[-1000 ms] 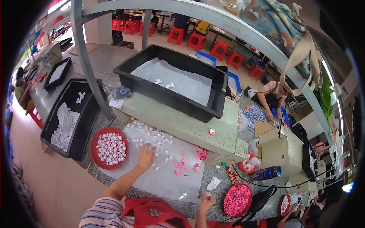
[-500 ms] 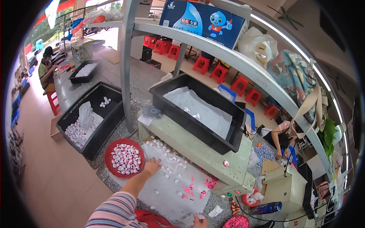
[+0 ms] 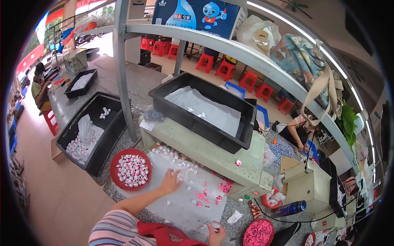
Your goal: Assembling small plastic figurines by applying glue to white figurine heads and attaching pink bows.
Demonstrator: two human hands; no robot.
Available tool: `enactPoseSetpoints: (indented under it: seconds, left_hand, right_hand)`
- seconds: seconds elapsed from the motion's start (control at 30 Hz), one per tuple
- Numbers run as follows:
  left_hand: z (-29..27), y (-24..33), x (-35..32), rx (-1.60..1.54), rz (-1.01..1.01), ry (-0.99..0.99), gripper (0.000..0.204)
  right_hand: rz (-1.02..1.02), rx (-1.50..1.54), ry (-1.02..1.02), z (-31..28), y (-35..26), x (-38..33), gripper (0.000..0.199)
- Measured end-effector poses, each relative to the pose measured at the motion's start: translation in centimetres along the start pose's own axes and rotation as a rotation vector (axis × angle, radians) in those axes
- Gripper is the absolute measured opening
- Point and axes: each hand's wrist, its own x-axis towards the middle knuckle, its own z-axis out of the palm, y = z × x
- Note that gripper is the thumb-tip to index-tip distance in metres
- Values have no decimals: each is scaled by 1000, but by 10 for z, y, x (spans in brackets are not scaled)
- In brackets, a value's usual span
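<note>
My left hand (image 3: pixel 170 181) reaches over a white sheet (image 3: pixel 164 207) on the bench, its thumb and fingers apart. Small white round pieces (image 3: pixel 189 188) are scattered around its fingertips; whether it touches one I cannot tell. At the lower edge my right hand (image 3: pixel 216 234) is closed on a small whitish, partly see-through object, its kind unclear. Loose pink bits (image 3: pixel 201 197) are strewn on the sheet's right part. Left of my left hand stands a red bowl (image 3: pixel 113 177) heaped with white-and-pink round pieces.
A pale green metal box (image 3: pixel 180 141) borders the sheet, bearing a black tray (image 3: pixel 197 119). Another black bin (image 3: pixel 119 123) stands at the left by a grey post (image 3: pixel 122 74). Right of me are a pink-filled bowl (image 3: pixel 258 233), a blue bottle (image 3: pixel 290 208) and a cable. Two people work farther off.
My left hand has moved away from the red bowl, rightward over the sheet. The right hand stays low with the whitish object. The whole view has shifted slightly.
</note>
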Motion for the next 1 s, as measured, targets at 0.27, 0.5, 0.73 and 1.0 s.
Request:
enactPoseSetpoints:
  seconds: [0.27,0.5,0.73,1.0]
  left_hand:
    - [49,-28,-149,-42,170,-128,31]
    - [32,-41,-122,-60,-145,-144,26]
    - [38,17,-72,-174,25,-253,18]
    - [147,114,79,-135,373,-267,20]
  right_hand:
    - [-25,172,-122,10,-6,-12,29]
    - [-44,282,-171,12,-31,-2,28]
    - [5,216,-115,-15,-18,-3,28]
    - [178,312,-51,-56,8,-24,28]
